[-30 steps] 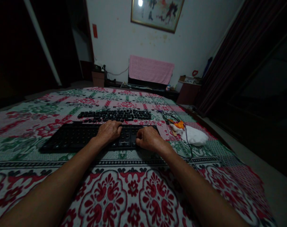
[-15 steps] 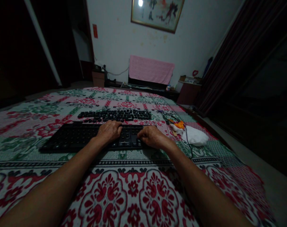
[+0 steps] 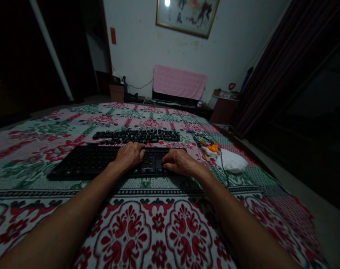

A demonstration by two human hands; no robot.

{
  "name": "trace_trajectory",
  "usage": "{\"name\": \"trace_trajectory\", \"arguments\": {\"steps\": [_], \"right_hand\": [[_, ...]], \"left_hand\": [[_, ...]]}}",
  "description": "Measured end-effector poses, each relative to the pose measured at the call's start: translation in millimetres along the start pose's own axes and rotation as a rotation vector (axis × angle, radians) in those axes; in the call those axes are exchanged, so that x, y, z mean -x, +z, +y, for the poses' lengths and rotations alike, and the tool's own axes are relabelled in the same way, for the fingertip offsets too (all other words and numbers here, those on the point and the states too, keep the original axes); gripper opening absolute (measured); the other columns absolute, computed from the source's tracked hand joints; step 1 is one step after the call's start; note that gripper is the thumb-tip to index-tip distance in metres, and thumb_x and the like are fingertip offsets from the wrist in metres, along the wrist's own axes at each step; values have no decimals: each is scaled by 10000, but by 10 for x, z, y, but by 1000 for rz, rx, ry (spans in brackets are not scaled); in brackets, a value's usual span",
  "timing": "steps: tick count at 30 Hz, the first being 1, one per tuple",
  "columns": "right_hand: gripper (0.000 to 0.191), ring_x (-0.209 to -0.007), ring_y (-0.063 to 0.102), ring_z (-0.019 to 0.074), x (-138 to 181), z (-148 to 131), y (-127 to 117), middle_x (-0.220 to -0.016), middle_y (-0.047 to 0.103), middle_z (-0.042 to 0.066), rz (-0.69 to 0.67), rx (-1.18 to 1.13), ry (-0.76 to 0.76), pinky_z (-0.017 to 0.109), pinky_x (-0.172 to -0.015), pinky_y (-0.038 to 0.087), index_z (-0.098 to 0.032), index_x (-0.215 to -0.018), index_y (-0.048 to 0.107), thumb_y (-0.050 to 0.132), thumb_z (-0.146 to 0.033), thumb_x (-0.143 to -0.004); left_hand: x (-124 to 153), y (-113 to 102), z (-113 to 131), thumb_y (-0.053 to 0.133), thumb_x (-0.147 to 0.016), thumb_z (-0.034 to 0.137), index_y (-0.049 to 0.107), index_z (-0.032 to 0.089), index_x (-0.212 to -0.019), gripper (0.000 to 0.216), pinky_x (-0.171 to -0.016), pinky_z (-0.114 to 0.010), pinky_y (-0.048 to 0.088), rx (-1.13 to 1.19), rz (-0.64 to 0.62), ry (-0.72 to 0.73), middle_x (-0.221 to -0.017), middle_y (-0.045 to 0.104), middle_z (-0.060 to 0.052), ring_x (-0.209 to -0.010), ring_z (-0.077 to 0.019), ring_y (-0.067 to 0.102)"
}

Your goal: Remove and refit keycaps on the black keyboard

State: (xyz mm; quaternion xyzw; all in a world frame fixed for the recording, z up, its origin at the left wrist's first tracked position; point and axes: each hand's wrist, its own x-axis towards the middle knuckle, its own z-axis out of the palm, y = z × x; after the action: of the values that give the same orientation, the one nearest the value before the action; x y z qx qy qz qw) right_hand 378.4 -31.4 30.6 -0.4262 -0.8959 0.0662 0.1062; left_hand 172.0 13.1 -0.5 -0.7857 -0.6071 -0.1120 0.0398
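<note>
A black keyboard point(image 3: 85, 160) lies on the patterned bedspread, with many of its key positions lacking caps and a few keys fitted along the near edge. My left hand point(image 3: 129, 154) is laid across its middle, fingers curled over toward the far edge and the thumb on the right. At the number-pad end, my right hand point(image 3: 177, 161) has thumb and fingers drawn together low over the keys; whatever they hold is hidden. Just beyond the keyboard, loose black keycaps point(image 3: 138, 135) are spread in rows.
To the right lie a white bag or cloth point(image 3: 231, 161), an orange item point(image 3: 214, 147) and a dark cable point(image 3: 223, 168). The bedspread point(image 3: 158, 220) covers the bed. Farther off, a pink towel point(image 3: 179, 81) drapes over a dark screen beside low cabinets.
My right hand's fingers have shifted very slightly over the number-pad end. My left hand and the keyboard stay in place.
</note>
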Motion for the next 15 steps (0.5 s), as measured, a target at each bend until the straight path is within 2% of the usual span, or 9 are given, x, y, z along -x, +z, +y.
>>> {"name": "trace_trajectory", "arguments": {"steps": [6, 11, 15], "right_hand": [[163, -546, 443, 89, -15, -34, -10, -624, 582, 5, -38, 21, 7, 205, -523, 282, -148, -729, 664, 506, -172, -699], [269, -738, 519, 111, 9, 42, -26, -851, 616, 29, 3, -54, -39, 200, -667, 354, -163, -910, 653, 514, -119, -684], [316, -803, 528, 123, 1, 55, -72, -891, 614, 34, -65, -45, -80, 216, -732, 369, -179, -934, 657, 495, -73, -685]], "left_hand": [[-1, 2, -6, 319, -810, 378, 572, 265, -1101, 401, -781, -319, 433, -16, -2, 5, -1021, 632, -55, -957, -218, 550], [6, -1, -7, 300, -816, 383, 577, 273, -1092, 406, -740, -321, 447, -22, 5, 16, -1011, 637, -55, -917, -219, 568], [8, -4, -1, 320, -813, 381, 566, 273, -1104, 396, -768, -304, 436, -31, 4, 8, -1027, 634, -46, -943, -207, 557]]}}
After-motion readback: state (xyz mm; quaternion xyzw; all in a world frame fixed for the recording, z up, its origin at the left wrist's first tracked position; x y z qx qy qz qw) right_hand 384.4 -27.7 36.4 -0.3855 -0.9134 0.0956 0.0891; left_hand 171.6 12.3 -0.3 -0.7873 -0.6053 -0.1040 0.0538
